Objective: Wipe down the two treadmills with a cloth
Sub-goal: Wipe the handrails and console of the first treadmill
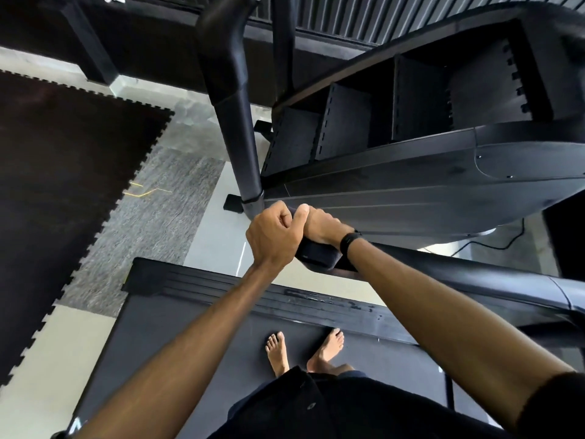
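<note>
I stand barefoot on the treadmill belt (196,343), both feet (304,350) near its front edge, facing the console (427,185), which tilts away above my hands. My left hand (273,239) and right hand (319,224) meet at the end of the black handrail (319,253), just below the console's lower edge and beside the foot of the left upright post (237,137). The left hand's fingers are curled tight into a fist, knuckles up, pressed against the right hand; a sliver of dark material shows between them, though whether that is a cloth I cannot tell. The right hand's fingers wrap over the top of the handrail end, thumb touching the left fist. A black band (349,242) sits on my right wrist. The handrail runs off to the right under my right forearm.

On the floor to the left lie a dark interlocking foam mat (63,185) and a grey carpet strip (152,210) (with a thin yellow thread on it). A black cable (503,242) trails on the pale floor at right.
</note>
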`<action>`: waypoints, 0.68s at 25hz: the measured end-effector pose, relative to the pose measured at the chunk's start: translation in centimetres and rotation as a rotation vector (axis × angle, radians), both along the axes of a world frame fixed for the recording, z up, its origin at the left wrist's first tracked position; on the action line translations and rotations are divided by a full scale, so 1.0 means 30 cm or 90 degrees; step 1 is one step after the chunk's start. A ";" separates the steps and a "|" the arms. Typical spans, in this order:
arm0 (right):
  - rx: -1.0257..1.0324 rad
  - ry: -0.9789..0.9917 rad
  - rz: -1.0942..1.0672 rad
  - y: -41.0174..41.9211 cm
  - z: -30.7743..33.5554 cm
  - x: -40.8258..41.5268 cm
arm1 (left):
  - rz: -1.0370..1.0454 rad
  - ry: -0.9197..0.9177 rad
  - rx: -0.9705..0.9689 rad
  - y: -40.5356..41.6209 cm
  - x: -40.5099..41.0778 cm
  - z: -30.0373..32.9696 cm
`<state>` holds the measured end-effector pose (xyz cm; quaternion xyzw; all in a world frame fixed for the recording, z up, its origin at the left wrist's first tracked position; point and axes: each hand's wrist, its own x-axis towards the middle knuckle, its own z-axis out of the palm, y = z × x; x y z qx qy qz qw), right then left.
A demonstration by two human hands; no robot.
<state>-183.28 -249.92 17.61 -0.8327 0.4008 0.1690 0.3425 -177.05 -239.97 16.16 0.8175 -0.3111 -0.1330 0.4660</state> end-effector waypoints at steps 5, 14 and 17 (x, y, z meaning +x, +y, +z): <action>0.177 0.024 -0.025 -0.080 -0.017 0.013 | -0.025 0.006 0.018 0.003 -0.010 0.002; 0.108 0.018 0.036 -0.082 0.001 -0.063 | -0.043 -0.005 -0.021 -0.030 -0.001 0.005; 0.054 0.026 -0.020 -0.081 -0.003 -0.149 | -0.028 0.002 -0.035 -0.073 -0.009 -0.007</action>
